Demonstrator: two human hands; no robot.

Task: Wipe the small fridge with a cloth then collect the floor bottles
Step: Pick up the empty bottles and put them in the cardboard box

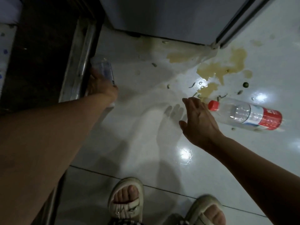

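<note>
Two hands low over a white tiled floor, one bottle held and one lying loose.

The left hand (pixel 99 83) grips a clear plastic bottle (pixel 105 70) beside the dark metal frame (pixel 78 62) at the left, fingers curled round it — the bottle is blurred. The right hand (pixel 197 118) is spread with straight fingers and holds nothing, just beside the red cap of a second bottle (pixel 246 114), which lies on its side on the floor (pixel 138 143) with a red and white label. Beyond it a yellowish spill (pixel 219 69) spreads from the bottom corner of the small fridge (pixel 162 17) — small dark bits are scattered through it. Two feet in pale sandals (pixel 126 202) stand at the lower edge.
</note>
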